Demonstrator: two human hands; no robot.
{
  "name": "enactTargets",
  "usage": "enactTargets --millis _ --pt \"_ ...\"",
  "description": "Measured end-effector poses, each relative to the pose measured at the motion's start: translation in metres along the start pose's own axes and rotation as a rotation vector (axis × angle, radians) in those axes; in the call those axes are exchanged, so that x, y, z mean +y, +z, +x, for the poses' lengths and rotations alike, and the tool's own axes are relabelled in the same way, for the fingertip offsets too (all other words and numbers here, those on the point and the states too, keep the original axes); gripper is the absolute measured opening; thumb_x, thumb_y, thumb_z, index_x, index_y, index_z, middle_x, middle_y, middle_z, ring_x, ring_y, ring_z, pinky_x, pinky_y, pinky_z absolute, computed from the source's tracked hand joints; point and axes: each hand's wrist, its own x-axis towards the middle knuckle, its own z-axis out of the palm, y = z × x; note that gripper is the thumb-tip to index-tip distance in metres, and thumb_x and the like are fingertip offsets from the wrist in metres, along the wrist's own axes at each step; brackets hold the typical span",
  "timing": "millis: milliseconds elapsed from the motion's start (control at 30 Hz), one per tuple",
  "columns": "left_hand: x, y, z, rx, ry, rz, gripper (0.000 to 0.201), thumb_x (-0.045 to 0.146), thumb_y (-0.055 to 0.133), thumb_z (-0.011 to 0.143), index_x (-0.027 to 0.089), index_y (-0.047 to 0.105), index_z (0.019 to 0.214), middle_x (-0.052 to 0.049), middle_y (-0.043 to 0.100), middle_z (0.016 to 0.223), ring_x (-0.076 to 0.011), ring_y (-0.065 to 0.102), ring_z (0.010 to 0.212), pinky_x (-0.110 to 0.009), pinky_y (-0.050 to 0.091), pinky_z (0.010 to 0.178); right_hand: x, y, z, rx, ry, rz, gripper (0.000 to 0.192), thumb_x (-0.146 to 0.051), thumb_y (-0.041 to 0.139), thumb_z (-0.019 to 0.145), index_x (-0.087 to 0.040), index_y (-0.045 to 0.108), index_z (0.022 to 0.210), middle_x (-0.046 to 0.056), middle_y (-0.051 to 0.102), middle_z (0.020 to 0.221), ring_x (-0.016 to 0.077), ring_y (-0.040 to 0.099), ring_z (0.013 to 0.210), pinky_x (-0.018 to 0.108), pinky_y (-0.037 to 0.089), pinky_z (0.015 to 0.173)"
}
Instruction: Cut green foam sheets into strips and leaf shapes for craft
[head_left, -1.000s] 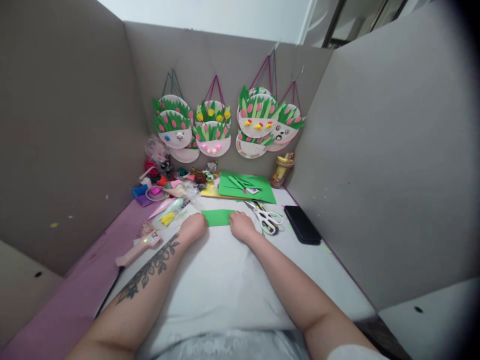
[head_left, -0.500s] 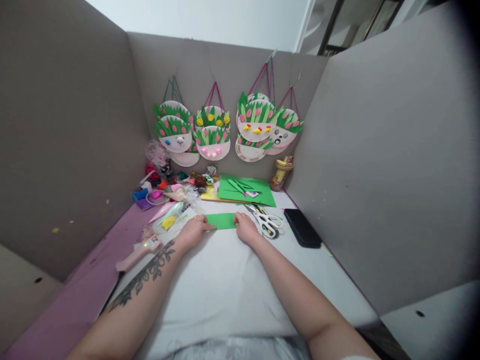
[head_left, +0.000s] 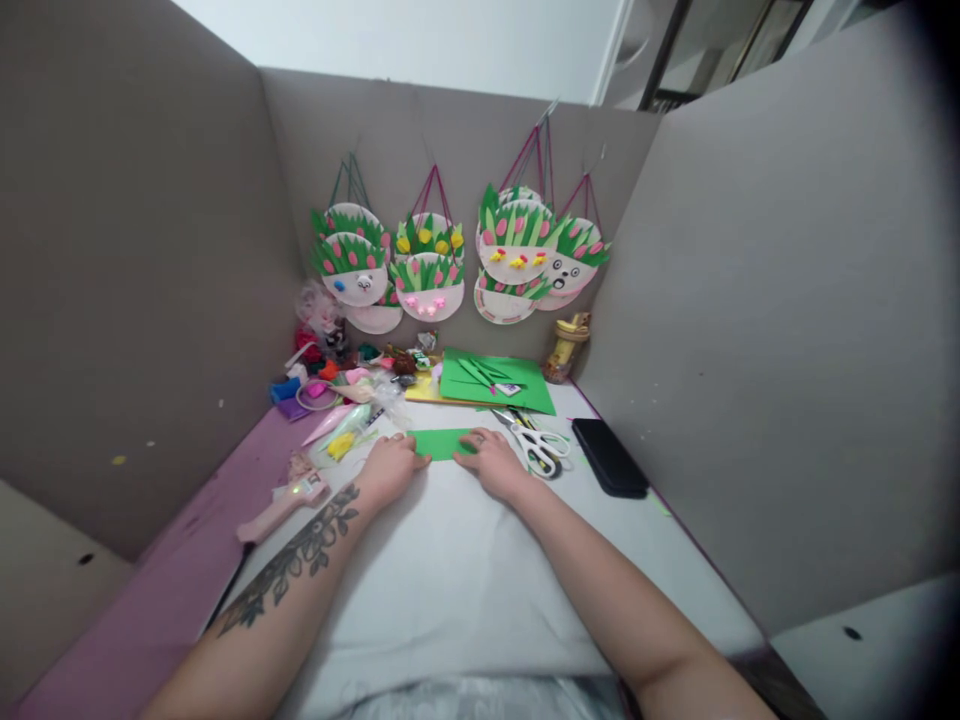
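A strip of green paper (head_left: 441, 444) lies on the white table top between my two hands. My left hand (head_left: 391, 467) grips its left end, fingers curled at the edge and thumb pointing inward along the near side. At the other end my right hand (head_left: 491, 460) pinches the paper, its fingers on top and its thumb at the near edge. Part of the strip is hidden under the fingers. Just right of my right hand lie white-handled scissors (head_left: 541, 450), with a darker tool partly beneath them.
Behind the strip is a stack of green sheets (head_left: 536, 390) with cut green pieces on it. A black phone-like case (head_left: 609, 457) lies right; a pink glue gun (head_left: 285, 505) and craft supplies are left. Decorated paper-plate baskets (head_left: 429, 298) hang on the grey back panel.
My right hand has slid a little left over the strip, its thumb now along the near edge. My left hand stays at the left end. The view has shifted slightly.
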Motion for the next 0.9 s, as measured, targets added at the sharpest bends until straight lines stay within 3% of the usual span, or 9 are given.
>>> enactTargets --millis 133,267,467,600,767,900 --pt "0.004 -0.017 -0.009 -0.076 -0.127 0.118 0.032 0.019 0.041 0.086 0.017 0.073 0.088 -0.015 0.062 0.090 -0.0282 0.055 0.093 -0.038 0.039 0.075 0.002 -0.006 -0.012 -0.037 0.154 -0.108 0.028 -0.020 0.048 0.088 -0.030 0.069 0.103 0.006 0.059 0.124 0.0287 0.037 0.120 0.043 0.027 0.091" --pt "-0.009 -0.016 -0.009 -0.119 -0.150 0.045 0.028 0.010 0.046 0.076 0.016 0.073 0.082 -0.012 0.065 0.087 -0.0248 0.058 0.092 -0.033 0.041 0.074 0.010 -0.004 -0.014 -0.018 0.271 -0.096 0.022 -0.015 0.052 0.080 -0.024 0.071 0.087 0.006 0.064 0.113 0.0255 0.044 0.113 0.039 0.028 0.090" --pt "-0.029 -0.008 -0.006 0.150 -0.374 -0.156 0.043 0.007 0.038 0.079 0.021 0.071 0.102 -0.007 0.065 0.109 -0.0189 0.060 0.096 -0.026 0.044 0.076 0.025 0.002 -0.010 0.195 0.426 0.103 0.046 -0.002 0.045 0.072 -0.018 0.069 0.108 0.006 0.065 0.115 0.0206 0.050 0.106 0.031 0.035 0.090" --pt "-0.015 -0.004 -0.004 0.175 -0.275 -0.205 0.039 0.009 0.039 0.081 0.020 0.071 0.100 -0.007 0.066 0.106 -0.0192 0.061 0.095 -0.027 0.045 0.081 0.019 0.003 -0.009 0.252 0.337 0.204 0.046 0.000 0.045 0.072 -0.017 0.069 0.108 0.007 0.067 0.112 0.0210 0.050 0.105 0.033 0.037 0.095" --pt "0.005 0.013 0.002 0.125 -0.046 -0.199 0.036 0.012 0.042 0.084 0.022 0.070 0.104 -0.007 0.065 0.099 -0.0193 0.059 0.094 -0.028 0.043 0.083 -0.015 0.000 -0.005 0.149 0.136 0.203 0.041 -0.007 0.047 0.079 -0.023 0.067 0.112 0.006 0.062 0.120 0.0218 0.045 0.111 0.037 0.034 0.098" --pt "0.011 0.021 0.005 0.071 0.023 -0.128 0.035 0.021 0.037 0.091 0.020 0.067 0.110 -0.009 0.062 0.092 -0.0208 0.057 0.089 -0.030 0.042 0.078 -0.040 -0.002 -0.002 0.035 0.102 0.141 0.047 -0.013 0.045 0.084 -0.025 0.056 0.127 0.008 0.052 0.133 0.0246 0.039 0.119 0.041 0.032 0.099"
